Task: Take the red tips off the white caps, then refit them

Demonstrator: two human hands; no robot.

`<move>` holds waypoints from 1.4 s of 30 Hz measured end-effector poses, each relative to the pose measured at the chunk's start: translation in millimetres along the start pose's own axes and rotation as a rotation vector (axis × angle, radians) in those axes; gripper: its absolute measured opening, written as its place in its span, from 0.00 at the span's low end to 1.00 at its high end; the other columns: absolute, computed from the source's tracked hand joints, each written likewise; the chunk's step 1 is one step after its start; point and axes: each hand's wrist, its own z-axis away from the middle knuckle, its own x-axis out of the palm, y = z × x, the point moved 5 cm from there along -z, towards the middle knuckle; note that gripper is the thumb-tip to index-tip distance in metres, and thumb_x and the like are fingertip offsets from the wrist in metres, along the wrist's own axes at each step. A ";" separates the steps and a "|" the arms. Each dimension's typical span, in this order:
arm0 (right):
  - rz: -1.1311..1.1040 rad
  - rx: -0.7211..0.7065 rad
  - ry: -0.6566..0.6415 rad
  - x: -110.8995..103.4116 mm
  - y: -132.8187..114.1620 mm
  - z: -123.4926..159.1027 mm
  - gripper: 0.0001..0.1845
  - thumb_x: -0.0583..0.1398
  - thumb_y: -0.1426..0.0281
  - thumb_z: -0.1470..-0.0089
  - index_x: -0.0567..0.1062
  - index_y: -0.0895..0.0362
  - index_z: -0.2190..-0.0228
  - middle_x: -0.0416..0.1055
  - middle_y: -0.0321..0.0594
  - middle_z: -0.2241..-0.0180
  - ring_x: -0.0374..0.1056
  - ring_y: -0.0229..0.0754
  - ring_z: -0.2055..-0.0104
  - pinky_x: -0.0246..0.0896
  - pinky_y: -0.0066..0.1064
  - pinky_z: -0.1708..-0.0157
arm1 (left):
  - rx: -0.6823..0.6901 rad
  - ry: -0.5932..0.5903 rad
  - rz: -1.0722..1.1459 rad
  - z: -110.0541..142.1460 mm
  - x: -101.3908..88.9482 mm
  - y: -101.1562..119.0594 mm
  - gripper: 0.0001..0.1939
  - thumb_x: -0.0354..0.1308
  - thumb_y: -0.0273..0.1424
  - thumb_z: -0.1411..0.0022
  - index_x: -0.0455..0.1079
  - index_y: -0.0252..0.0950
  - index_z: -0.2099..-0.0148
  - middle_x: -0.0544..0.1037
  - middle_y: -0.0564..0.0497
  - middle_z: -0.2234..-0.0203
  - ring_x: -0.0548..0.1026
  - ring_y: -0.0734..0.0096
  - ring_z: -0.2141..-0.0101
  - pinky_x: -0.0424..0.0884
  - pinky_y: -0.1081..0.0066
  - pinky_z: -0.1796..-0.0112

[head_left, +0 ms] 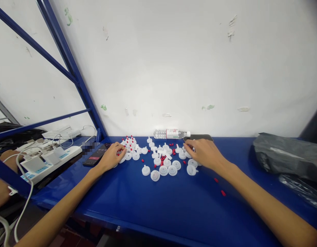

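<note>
L hand (pixel 112 156) is at the near edge of a cluster of red-tipped caps (pixel 129 142), fingers curled; can't tell if its grip holds anything. R hand (pixel 205 151) is over the R side of the loose white caps (pixel 155 175), fingers bent & close tog.; can't tell what, if anything, is in that grip. Loose caps lie mid-tabletop (pixel 168 209) w/ small red bits (pixel 223 193) btwn them, 2 more nr R forearm. Phone (pixel 93 159) just beside L hand; bottle (pixel 171 133) on its side behind caps, nr wall.
</note>
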 end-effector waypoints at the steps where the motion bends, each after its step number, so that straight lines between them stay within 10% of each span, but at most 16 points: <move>1: 0.002 -0.001 -0.001 0.0 -0.2 0.1 0.16 0.55 0.67 0.30 0.82 0.54 0.64 0.83 0.40 0.70 0.76 0.46 0.69 0.44 0.32 0.73 | -0.005 -0.005 -0.005 0.1 -0.5 1.3 0.13 0.60 0.40 0.27 0.75 0.35 0.51 0.80 0.47 0.55 0.79 0.64 0.56 0.78 0.56 0.52; 42: -0.011 -0.027 0.016 -3.4 -2.5 1.7 0.16 0.55 0.67 0.30 0.81 0.54 0.65 0.79 0.38 0.75 0.72 0.43 0.74 0.44 0.31 0.74 | -0.547 0.346 0.440 12.6 -15.2 -6.0 0.18 0.61 0.44 0.29 0.76 0.33 0.50 0.80 0.51 0.58 0.80 0.61 0.60 0.80 0.62 0.60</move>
